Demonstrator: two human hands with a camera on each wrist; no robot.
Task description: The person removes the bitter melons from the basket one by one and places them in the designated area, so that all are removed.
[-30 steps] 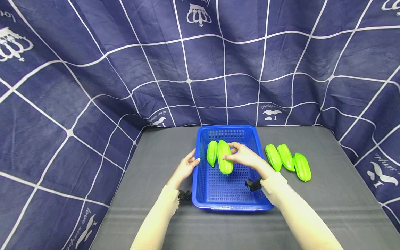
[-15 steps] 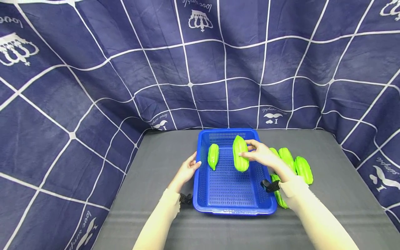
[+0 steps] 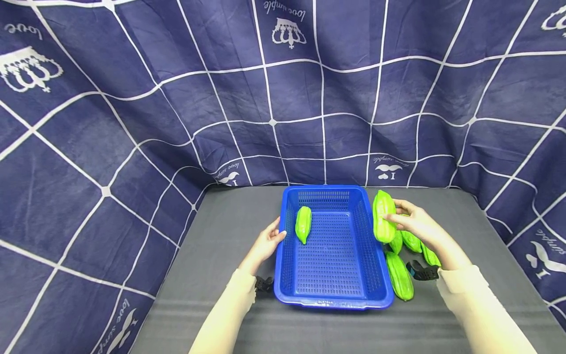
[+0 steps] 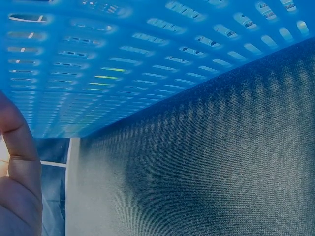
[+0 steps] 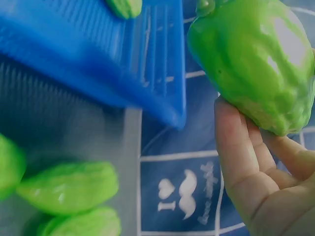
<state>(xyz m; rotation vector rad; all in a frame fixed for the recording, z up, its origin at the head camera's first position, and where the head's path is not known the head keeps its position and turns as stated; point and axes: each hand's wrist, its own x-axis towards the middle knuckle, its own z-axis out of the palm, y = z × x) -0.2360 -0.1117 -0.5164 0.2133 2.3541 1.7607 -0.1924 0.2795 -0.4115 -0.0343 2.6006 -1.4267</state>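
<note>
My right hand (image 3: 417, 221) pinches a ridged, bumpy green bitter melon (image 3: 382, 216) between thumb and fingers, just past the right rim of the blue plastic basket (image 3: 333, 303). In the right wrist view the held bitter melon (image 5: 261, 64) shows its stubby stem end, with the fingers (image 5: 238, 137) under it. At the basket's left rim my left hand (image 3: 267, 242) grips the edge, thumb tip on the rim. A finger (image 4: 19, 147) stands beside the perforated wall (image 4: 123, 59) in the left wrist view. One smaller bitter melon (image 3: 303, 223) lies inside the basket on the left.
Several more bitter melons lie on the grey table (image 3: 212, 236) right of the basket, one (image 3: 400, 278) close to its wall and others (image 3: 411, 241) partly hidden behind the right hand. A navy checked cloth (image 3: 309, 98) hangs behind and at the sides.
The right hand has carried the bitter melon rightward from inside the basket to past its right rim. The smaller one stays inside. The left hand keeps its place at the left rim.
</note>
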